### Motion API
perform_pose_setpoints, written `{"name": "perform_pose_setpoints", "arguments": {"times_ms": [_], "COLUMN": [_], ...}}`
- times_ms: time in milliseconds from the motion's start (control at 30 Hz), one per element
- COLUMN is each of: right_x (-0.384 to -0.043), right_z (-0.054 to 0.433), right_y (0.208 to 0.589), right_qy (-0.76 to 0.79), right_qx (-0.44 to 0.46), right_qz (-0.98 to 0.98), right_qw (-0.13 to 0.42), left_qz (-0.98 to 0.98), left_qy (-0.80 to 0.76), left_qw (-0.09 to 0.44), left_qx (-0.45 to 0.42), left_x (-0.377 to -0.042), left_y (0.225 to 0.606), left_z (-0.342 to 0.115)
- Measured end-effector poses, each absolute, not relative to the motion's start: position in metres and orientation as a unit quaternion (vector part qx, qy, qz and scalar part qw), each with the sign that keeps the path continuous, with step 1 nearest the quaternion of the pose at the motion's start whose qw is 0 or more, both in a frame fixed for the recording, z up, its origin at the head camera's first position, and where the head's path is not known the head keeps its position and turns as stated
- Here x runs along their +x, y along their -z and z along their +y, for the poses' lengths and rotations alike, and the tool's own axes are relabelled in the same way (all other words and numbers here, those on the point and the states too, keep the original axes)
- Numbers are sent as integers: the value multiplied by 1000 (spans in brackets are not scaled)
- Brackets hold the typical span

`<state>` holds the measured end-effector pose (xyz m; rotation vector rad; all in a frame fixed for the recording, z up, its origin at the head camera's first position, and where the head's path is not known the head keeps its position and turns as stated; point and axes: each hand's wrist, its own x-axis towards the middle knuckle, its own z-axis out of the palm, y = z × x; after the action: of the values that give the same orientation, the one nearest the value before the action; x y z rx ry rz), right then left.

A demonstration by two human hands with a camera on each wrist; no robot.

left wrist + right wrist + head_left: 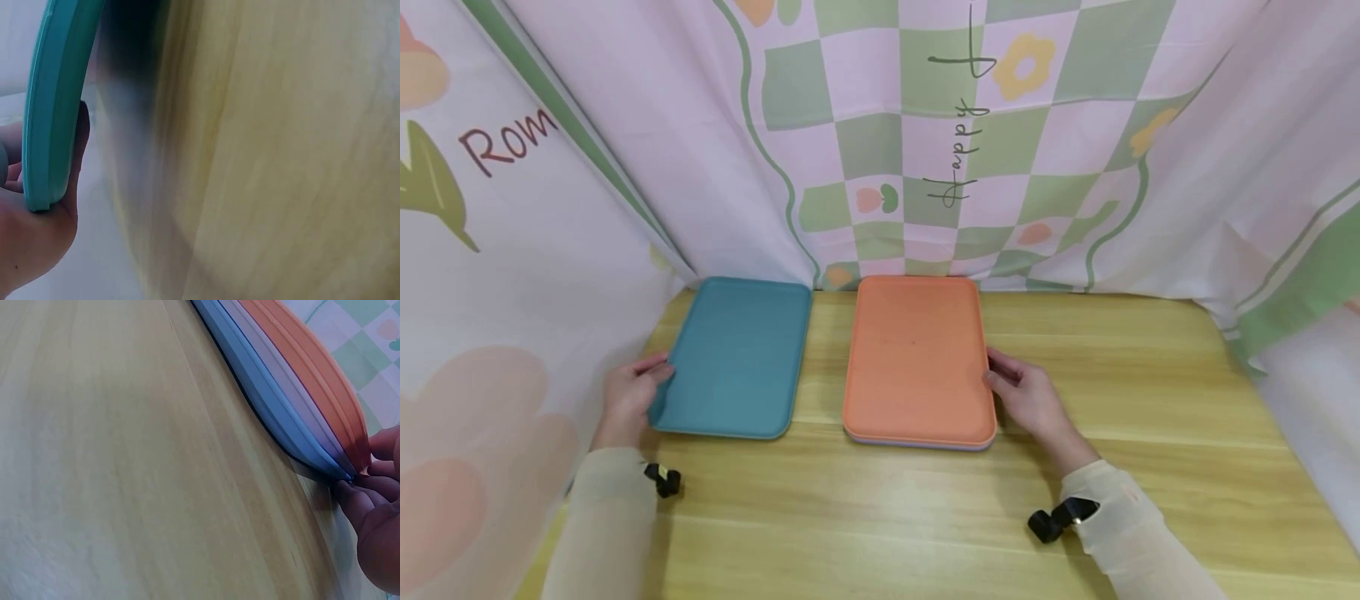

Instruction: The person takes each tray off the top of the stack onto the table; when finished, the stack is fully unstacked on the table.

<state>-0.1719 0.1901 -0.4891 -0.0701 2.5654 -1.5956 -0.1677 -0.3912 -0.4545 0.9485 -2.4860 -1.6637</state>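
Observation:
A teal rectangular tray (733, 358) lies at the left of the table in the head view. My left hand (631, 392) grips its left edge, and the left wrist view has the tray's rim (53, 119) between thumb and fingers. To the right sits a stack of trays, with an orange tray (917, 362) on top. Beneath it, the right wrist view shows a lavender tray (284, 378) and a blue tray (269, 403). My right hand (1026, 396) holds the stack's right edge, thumb by the orange rim and fingers lower at the side.
The trays are on a wood-grain table (820, 517), with a narrow gap between the teal tray and the stack. A patterned curtain (925, 150) hangs right behind them, and more cloth (490, 333) hangs along the left side. Both wrists wear small black cameras (1060, 518).

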Motion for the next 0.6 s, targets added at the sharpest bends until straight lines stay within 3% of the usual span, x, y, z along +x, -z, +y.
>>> {"name": "perform_pose_setpoints", "arguments": {"times_ms": [600], "right_x": [-172], "right_z": [191], "right_y": [493], "right_qy": [526], "right_qx": [-24], "right_qz": [849], "right_qw": [51], "left_qz": [-734], "left_qy": [581], "left_qw": [47], "left_qx": [349], "left_x": [-174], "left_y": [472], "left_z": [-404]}}
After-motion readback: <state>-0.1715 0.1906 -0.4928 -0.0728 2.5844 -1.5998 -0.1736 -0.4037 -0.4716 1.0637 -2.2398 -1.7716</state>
